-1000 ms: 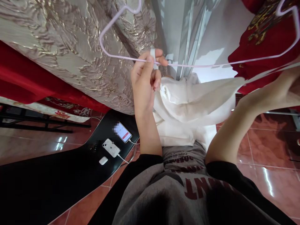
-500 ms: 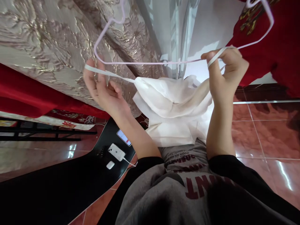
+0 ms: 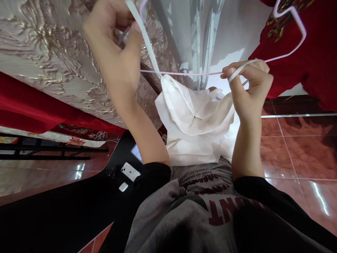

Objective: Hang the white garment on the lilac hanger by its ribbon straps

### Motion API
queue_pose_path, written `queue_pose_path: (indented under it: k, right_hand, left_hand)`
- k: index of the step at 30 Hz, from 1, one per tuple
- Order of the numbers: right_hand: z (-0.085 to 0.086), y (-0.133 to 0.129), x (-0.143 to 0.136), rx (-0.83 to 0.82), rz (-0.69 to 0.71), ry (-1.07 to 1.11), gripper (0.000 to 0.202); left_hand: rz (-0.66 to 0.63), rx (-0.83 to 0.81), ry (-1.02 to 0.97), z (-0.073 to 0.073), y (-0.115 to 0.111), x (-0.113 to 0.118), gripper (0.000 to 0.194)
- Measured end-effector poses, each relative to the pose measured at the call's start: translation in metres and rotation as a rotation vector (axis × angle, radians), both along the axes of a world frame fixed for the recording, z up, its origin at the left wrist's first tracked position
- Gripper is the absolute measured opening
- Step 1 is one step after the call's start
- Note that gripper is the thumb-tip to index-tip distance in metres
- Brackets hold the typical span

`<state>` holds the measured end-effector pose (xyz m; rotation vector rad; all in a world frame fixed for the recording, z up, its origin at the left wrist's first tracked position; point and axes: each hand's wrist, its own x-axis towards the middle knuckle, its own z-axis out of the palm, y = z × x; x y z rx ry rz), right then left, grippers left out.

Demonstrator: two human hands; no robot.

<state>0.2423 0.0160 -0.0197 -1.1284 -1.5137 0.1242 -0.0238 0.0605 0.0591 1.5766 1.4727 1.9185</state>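
A pale lilac hanger [image 3: 184, 73] stretches sideways between my hands. Beneath it hangs a white strappy garment [image 3: 181, 105], thin and sheer, with part of it over my lap. My left hand [image 3: 118, 49] is raised at the hanger's left end, its fingers curled around the garment's left strap [image 3: 147, 33], which is pulled taut upward; the fingertips are partly hidden and blurred. With thumb and fingers my right hand [image 3: 250, 84] pinches the hanger's bottom bar, and the right strap [image 3: 240, 70] loops across those fingers.
To the left, a black bench [image 3: 65, 203] holds a white phone [image 3: 130, 171], a small white case [image 3: 123, 186] and a partly covered lit phone [image 3: 137, 153]. Embossed fabric [image 3: 52, 63] hangs at left, red fabric [image 3: 295, 59] at right. Red tiles [image 3: 302, 151] cover the floor.
My left hand has moved up and slightly right along the hanger's left side, drawing the left strap upward; its fingers have gone from spread to curled. My right hand has shifted slightly left and down.
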Motion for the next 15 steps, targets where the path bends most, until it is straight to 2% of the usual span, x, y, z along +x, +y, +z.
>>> queue_pose_path:
  k: [2, 3, 4, 8, 10, 12, 13, 15]
  right_hand:
    - [0.002, -0.002, 0.002, -0.02, 0.017, -0.03, 0.029]
    - [0.003, -0.004, 0.003, -0.022, 0.025, -0.03, 0.028]
    - [0.004, -0.005, 0.004, -0.022, 0.028, -0.026, 0.029]
    - [0.003, -0.007, 0.002, -0.034, 0.013, -0.024, 0.032]
    - [0.002, -0.006, -0.001, -0.026, 0.022, -0.022, 0.029]
    - [-0.001, -0.003, 0.001, -0.007, 0.057, -0.02, 0.021]
    - [-0.002, 0.0, 0.004, 0.017, 0.083, -0.009, 0.017]
    - [-0.006, 0.005, 0.018, 0.123, 0.12, 0.041, 0.013]
  left_hand:
    - [-0.137, 0.085, 0.198, -0.005, 0.012, -0.005, 0.039]
    - [-0.164, 0.094, 0.227, -0.009, 0.015, -0.007, 0.04]
    - [-0.157, 0.074, 0.151, -0.014, 0.017, -0.009, 0.04]
    - [-0.113, 0.018, -0.381, -0.044, 0.004, -0.003, 0.027]
    - [-0.16, 0.012, -0.495, -0.062, -0.006, 0.011, 0.02]
    - [-0.252, -0.012, -0.563, -0.076, -0.013, 0.028, 0.035]
    - [-0.302, 0.026, -0.635, -0.08, -0.015, 0.036, 0.039]
    - [-0.344, 0.082, -0.709, -0.082, -0.016, 0.047, 0.044]
